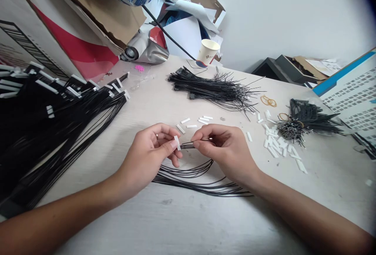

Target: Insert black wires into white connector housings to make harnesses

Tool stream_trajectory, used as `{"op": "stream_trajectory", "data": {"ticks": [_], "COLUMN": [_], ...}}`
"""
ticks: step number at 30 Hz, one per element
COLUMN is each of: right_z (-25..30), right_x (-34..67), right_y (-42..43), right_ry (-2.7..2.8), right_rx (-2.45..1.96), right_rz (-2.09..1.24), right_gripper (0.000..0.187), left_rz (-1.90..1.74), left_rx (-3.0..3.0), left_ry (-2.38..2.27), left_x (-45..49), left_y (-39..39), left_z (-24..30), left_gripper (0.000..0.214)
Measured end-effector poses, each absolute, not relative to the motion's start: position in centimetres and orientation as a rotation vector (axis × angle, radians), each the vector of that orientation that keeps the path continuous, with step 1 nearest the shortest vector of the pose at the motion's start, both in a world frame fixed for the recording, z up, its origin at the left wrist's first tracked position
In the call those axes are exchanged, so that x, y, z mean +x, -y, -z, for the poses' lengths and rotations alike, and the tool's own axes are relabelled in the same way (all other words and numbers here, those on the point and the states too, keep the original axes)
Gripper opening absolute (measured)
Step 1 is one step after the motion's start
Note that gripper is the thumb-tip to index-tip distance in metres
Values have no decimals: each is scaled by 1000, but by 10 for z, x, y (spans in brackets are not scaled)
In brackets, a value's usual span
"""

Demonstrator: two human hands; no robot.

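Observation:
Between the thumb and fingers of my left hand (154,145) is a small white connector housing (177,142), held upright. A few thin black wires (188,145) run from its right side to my right hand (225,147), which pinches a wire between thumb and forefinger. The wire tip is too small to make out. Below both hands, a loose bundle of black wires (194,186) curves across the table, partly hidden by my left hand and right wrist. Several loose white housings (191,126) lie just beyond my fingers.
A large heap of black wires with white connectors (73,129) fills the left side. Behind my hands lies another black wire bundle (217,88), near a paper cup (208,51). To the right are a pile of white housings (276,141), rubber bands (268,101) and bundled wires (305,120).

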State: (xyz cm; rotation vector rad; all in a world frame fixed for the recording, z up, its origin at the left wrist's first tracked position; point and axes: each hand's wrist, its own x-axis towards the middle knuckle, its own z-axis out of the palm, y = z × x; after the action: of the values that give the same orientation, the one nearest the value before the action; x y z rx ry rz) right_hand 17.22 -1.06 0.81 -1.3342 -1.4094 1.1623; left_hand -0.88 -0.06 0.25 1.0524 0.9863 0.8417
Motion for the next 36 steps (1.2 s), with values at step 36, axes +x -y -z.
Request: {"op": "stream_trajectory", "data": {"ticks": [36], "right_z": [-1], "right_x": [160], "right_y": [18], "right_ry": [1460], "right_rx": [-1305], "right_rz": [-1256], "right_gripper": [5], "left_rz": [-860], "left_rx": [1144], "left_ry": [-1045], "left_x": [-7], "left_y": [4], "left_z": [-3], "left_gripper": [6]}}
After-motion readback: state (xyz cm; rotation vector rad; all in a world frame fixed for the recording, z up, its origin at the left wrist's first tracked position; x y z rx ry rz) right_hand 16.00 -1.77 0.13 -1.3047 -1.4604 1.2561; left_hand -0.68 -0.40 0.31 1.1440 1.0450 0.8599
